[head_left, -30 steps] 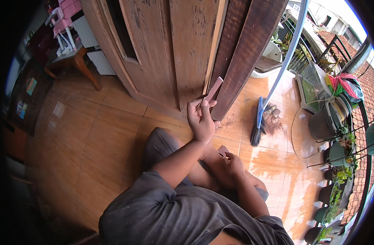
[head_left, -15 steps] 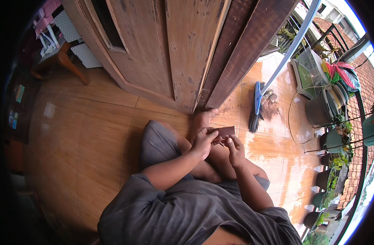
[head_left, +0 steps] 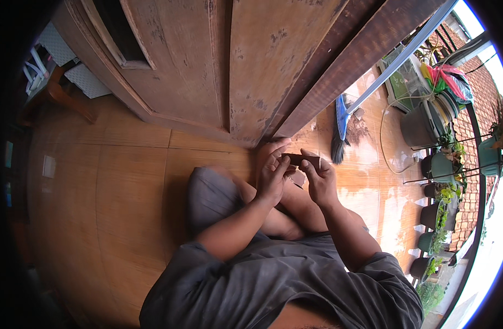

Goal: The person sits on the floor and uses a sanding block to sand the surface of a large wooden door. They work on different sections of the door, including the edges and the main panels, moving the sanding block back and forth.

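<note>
Threshold of a home, where a tiled porch or balcony meets the interior. A weathered wooden door [head_left: 218, 60] and its dark frame [head_left: 345, 60] fill the twelve o'clock region above glossy wood-tone floor tiles [head_left: 125, 181]. At two o'clock a blue-handled broom [head_left: 339, 123] rests by swept debris, beside a grey bucket [head_left: 419, 126]. Potted plants [head_left: 441, 164] line a railing from three to four o'clock, with brick paving beyond. At ten o'clock, dimly seen, stands what appears to be a wooden stool [head_left: 59, 93].
</note>
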The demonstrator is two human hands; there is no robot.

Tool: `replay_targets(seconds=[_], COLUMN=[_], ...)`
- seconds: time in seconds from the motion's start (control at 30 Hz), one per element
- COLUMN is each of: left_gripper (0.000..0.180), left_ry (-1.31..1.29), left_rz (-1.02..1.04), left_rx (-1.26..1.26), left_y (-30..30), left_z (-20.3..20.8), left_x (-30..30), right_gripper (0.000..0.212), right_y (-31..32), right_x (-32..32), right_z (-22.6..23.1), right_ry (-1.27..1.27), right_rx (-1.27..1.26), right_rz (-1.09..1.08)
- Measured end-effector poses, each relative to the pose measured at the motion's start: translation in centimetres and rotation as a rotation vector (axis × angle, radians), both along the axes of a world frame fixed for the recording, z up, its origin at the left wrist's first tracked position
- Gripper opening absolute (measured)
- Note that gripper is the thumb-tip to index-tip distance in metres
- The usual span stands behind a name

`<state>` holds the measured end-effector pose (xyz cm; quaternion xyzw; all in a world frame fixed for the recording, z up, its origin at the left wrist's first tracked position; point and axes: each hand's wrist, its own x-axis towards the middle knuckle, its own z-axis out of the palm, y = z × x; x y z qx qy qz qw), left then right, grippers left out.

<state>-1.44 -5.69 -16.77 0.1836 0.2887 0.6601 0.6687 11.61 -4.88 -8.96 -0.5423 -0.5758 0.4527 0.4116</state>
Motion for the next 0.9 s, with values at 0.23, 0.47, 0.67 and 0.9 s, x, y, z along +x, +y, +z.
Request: replay_targets(seconds=[0.23,0.47,0.67,0.9], left_gripper=[0.039,0.035,0.029,0.020], left_ry=[0.035,0.201,0.158,0.228], left_rz=[-0.189,-0.328,-0.176,0.042], left_rx=[-0.341,-0.248,-0.371,0.161], left_y=[-1.1,-3.9,-4.8,-6.7], left_z=[-1.0,-2.8,-0.1,4.0], left_x=[1.7,1.6,-1.5,-9.6], right_gripper=[0.045,0.047,0.063,0.066], right_y=[7.7,13.2,11.0,9.8], right_x=[-3.1,-8.7,-9.9,-9.2], right_z=[12.1,10.7,3.6,4.8], right_ry=[-0.482,-0.776,-0.866,-0.917], right_rx=[1.456,1.441,1.118,1.080], right_rz=[-0.291,-0.622,-0.632,-0.572])
